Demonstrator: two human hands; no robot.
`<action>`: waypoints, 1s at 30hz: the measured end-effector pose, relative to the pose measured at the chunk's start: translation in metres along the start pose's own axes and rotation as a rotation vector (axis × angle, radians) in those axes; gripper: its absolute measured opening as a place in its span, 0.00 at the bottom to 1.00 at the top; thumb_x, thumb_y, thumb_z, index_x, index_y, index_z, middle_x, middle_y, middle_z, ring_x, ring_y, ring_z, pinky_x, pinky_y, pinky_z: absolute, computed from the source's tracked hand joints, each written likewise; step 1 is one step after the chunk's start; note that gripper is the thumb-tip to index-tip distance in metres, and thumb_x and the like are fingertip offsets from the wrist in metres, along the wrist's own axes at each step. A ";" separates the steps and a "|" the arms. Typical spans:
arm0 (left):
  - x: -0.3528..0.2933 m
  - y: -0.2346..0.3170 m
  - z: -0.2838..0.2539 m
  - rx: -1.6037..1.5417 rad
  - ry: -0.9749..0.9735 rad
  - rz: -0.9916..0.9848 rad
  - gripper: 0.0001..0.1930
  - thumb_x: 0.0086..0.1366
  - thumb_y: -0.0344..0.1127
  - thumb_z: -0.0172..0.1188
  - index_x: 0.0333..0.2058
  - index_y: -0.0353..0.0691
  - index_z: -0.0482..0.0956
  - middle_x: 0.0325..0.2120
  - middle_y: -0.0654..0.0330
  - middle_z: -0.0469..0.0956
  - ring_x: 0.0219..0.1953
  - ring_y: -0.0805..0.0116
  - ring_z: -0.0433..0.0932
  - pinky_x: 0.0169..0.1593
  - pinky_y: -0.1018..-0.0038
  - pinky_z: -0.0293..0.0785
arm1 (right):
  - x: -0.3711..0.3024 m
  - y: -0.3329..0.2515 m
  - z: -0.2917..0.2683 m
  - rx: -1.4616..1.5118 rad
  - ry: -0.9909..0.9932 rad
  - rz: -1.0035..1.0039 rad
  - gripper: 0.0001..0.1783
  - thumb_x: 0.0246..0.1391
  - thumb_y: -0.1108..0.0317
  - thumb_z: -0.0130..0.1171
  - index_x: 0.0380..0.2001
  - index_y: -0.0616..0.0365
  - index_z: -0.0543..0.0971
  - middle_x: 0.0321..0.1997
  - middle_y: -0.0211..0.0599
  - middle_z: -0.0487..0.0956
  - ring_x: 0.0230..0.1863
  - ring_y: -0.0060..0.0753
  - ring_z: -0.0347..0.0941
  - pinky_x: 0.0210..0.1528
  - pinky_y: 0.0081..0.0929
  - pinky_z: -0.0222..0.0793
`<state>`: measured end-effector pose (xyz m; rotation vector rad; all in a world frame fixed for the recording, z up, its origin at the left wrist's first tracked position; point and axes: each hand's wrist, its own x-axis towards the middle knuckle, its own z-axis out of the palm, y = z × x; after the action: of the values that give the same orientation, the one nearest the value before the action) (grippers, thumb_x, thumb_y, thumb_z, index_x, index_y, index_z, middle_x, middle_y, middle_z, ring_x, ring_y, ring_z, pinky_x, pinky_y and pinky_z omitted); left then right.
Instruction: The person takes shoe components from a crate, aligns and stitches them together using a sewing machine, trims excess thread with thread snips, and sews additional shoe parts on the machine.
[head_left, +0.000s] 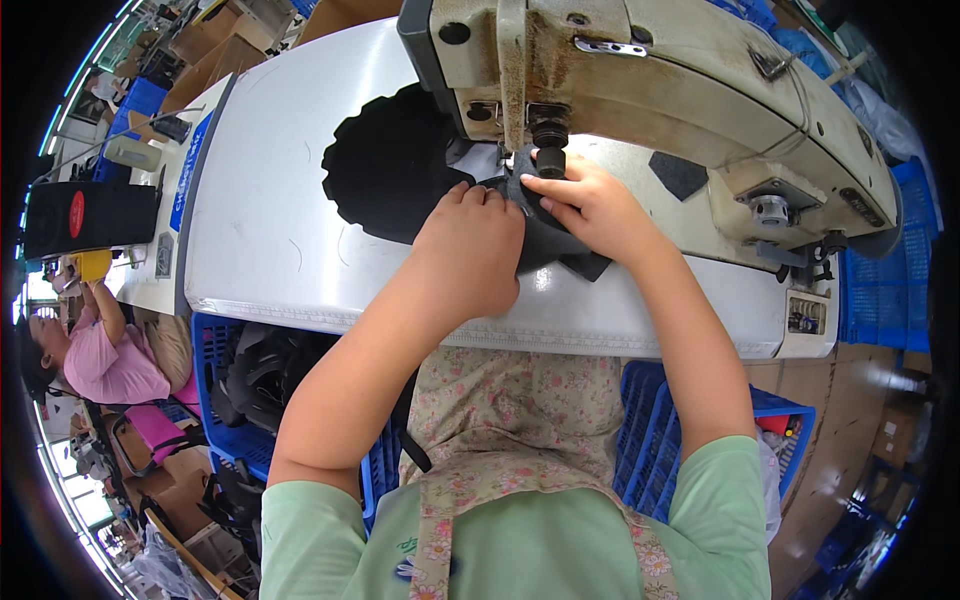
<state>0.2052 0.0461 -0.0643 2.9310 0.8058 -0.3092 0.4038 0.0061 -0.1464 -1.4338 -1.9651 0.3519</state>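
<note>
A black scallop-edged fabric piece [385, 165] lies on the white sewing table, spread to the left of the needle area of a beige sewing machine [640, 90]. My left hand [472, 245] is closed, its curled fingers gripping the near right part of the black piece. Close to the presser foot, my right hand [598, 208] holds dark grey fabric [522, 172] between thumb and fingers. More of the dark material hangs below both hands, toward the table's front edge. The needle tip and the fingertips nearest it are partly hidden by the machine head.
A small dark scrap [678, 175] lies on the table under the machine arm. Blue crates [885, 260] stand at the right, and another blue crate [245, 440] with black items sits below the table at left. A co-worker in a pink shirt [115, 365] sits farther left.
</note>
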 end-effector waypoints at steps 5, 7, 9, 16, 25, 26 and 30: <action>0.005 -0.007 0.000 0.015 0.026 0.009 0.30 0.42 0.35 0.63 0.46 0.26 0.74 0.48 0.42 0.76 0.56 0.48 0.73 0.66 0.61 0.62 | 0.003 0.008 0.003 -0.066 0.061 -0.077 0.23 0.51 0.75 0.62 0.52 0.48 0.79 0.53 0.46 0.77 0.54 0.52 0.71 0.57 0.39 0.67; 0.009 -0.011 -0.001 0.018 0.010 0.006 0.29 0.42 0.35 0.62 0.46 0.27 0.74 0.48 0.43 0.76 0.56 0.48 0.73 0.66 0.61 0.62 | 0.005 0.007 0.003 -0.065 0.054 -0.070 0.23 0.51 0.75 0.61 0.52 0.48 0.79 0.54 0.47 0.76 0.54 0.53 0.71 0.58 0.40 0.66; 0.014 -0.015 -0.002 -0.005 -0.041 0.018 0.29 0.42 0.34 0.62 0.47 0.28 0.74 0.49 0.44 0.76 0.56 0.48 0.72 0.66 0.60 0.61 | 0.007 0.008 0.004 -0.063 0.049 -0.061 0.23 0.51 0.75 0.61 0.53 0.47 0.79 0.54 0.48 0.76 0.55 0.53 0.71 0.58 0.40 0.66; 0.009 -0.018 -0.001 0.012 0.015 0.008 0.30 0.44 0.35 0.63 0.48 0.29 0.73 0.53 0.44 0.74 0.59 0.48 0.70 0.66 0.61 0.61 | 0.010 0.004 0.007 -0.065 0.103 -0.046 0.21 0.52 0.74 0.62 0.51 0.48 0.80 0.49 0.45 0.78 0.51 0.53 0.72 0.54 0.41 0.67; 0.011 -0.019 -0.008 -0.064 -0.014 -0.011 0.33 0.43 0.40 0.68 0.49 0.32 0.73 0.55 0.43 0.72 0.60 0.48 0.69 0.65 0.61 0.61 | 0.008 0.005 0.007 -0.057 0.138 -0.034 0.17 0.50 0.72 0.62 0.46 0.52 0.82 0.48 0.45 0.78 0.49 0.51 0.73 0.52 0.40 0.69; 0.012 -0.019 -0.008 -0.068 -0.016 -0.011 0.33 0.42 0.40 0.69 0.49 0.32 0.73 0.55 0.43 0.72 0.60 0.48 0.69 0.65 0.61 0.61 | 0.009 0.004 0.006 -0.061 0.123 -0.004 0.14 0.50 0.70 0.62 0.42 0.53 0.83 0.54 0.47 0.77 0.54 0.52 0.73 0.56 0.40 0.69; 0.014 -0.024 -0.004 -0.081 0.000 0.021 0.35 0.41 0.41 0.70 0.50 0.32 0.73 0.55 0.44 0.72 0.58 0.48 0.69 0.64 0.61 0.62 | 0.007 0.008 0.009 -0.047 0.126 -0.022 0.15 0.51 0.68 0.62 0.44 0.51 0.83 0.54 0.47 0.77 0.55 0.51 0.73 0.57 0.40 0.68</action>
<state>0.2055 0.0737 -0.0639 2.8619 0.7684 -0.2683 0.4028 0.0170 -0.1547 -1.4269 -1.8971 0.2017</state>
